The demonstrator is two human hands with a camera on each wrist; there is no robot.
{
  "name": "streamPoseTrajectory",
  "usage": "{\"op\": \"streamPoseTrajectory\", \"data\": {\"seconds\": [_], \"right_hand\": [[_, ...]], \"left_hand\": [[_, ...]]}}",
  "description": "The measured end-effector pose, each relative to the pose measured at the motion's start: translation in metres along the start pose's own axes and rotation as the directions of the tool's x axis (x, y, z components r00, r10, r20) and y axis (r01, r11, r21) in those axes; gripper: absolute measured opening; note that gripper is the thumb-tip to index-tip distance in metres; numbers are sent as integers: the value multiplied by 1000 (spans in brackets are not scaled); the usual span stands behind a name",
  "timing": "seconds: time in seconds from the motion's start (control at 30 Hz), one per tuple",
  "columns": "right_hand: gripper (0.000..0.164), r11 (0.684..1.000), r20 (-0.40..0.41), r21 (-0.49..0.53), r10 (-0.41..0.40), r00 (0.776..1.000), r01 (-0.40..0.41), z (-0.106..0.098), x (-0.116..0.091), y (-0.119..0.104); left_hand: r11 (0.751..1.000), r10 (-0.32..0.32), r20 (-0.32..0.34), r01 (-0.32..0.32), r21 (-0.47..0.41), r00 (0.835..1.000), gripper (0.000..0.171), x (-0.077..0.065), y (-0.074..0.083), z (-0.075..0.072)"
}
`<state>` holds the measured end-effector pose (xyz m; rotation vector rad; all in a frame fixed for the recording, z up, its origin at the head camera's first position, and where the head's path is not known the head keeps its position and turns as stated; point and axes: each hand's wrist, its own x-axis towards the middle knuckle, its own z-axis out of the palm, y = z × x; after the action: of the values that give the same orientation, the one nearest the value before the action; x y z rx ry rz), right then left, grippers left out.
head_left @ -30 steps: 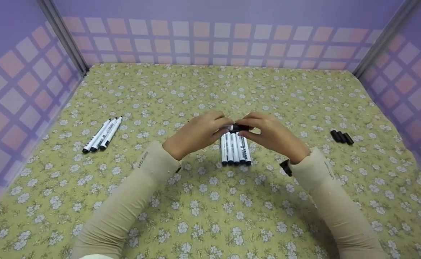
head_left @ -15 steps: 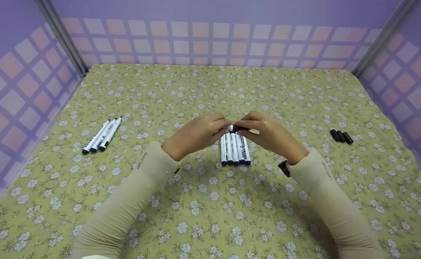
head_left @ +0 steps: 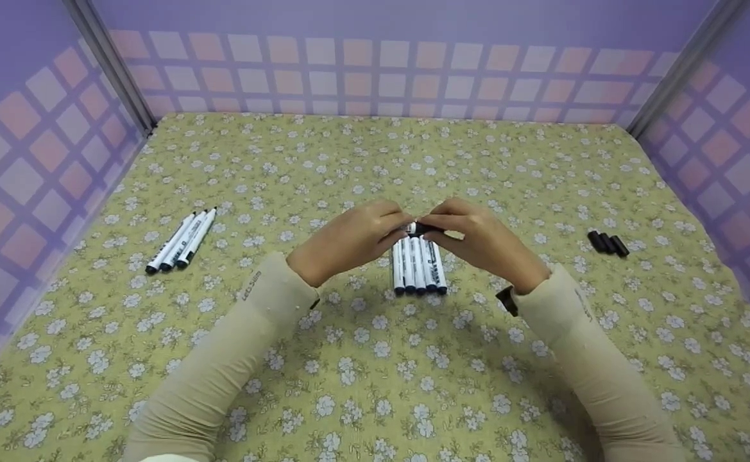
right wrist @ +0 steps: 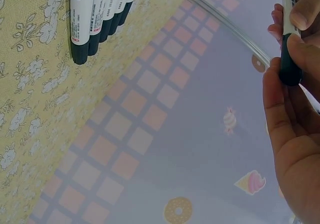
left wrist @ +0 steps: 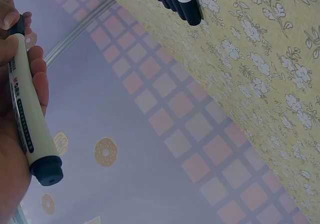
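Note:
A white marker with a black cap is held level between both hands, above the middle of the table. My left hand [head_left: 355, 240] grips its white barrel [left wrist: 31, 102], whose dark end plug points back toward the wrist. Thumb and fingers of my right hand [head_left: 480, 239] pinch the black cap [right wrist: 289, 64], which sits at the front of the barrel. The fingertips of the two hands nearly meet where cap and barrel join. Just below them, several white markers [head_left: 418, 266] lie side by side in a row, dark ends toward me; the hands hide their far ends.
Three uncapped white markers [head_left: 182, 240] with black tips lie at the left. Three loose black caps [head_left: 607, 244] are grouped at the right. A flowered cloth [head_left: 381, 385] covers the table, and purple checked panels [head_left: 375, 70] enclose its back and sides.
Both hands stay in nearly the same place on the marker. Fingers of the right hand have shifted slightly and cover more of the black cap.

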<state>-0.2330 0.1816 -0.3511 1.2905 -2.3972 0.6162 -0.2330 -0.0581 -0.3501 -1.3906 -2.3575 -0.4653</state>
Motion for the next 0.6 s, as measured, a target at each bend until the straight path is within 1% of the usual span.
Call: {"op": "streamPoseTrajectory", "data": {"seconds": [0.2,0.33,0.6], "right_hand": [[23,1000,11,-11,8,1000,-8,-1,-1,1],[22,1000,15,-2,14,1000,-14,-2,-3,1],[21,1000,6,-16,26,1000,-26,-6,-6,2]], "left_hand": [[1000,2,-1,-2,-10,1000,25,0,0,1],[999,5,-15,-6,-35,1000,23,-1,-1,2],[998,-32,-16,32,-47,999,23,-5,-5,3]]}}
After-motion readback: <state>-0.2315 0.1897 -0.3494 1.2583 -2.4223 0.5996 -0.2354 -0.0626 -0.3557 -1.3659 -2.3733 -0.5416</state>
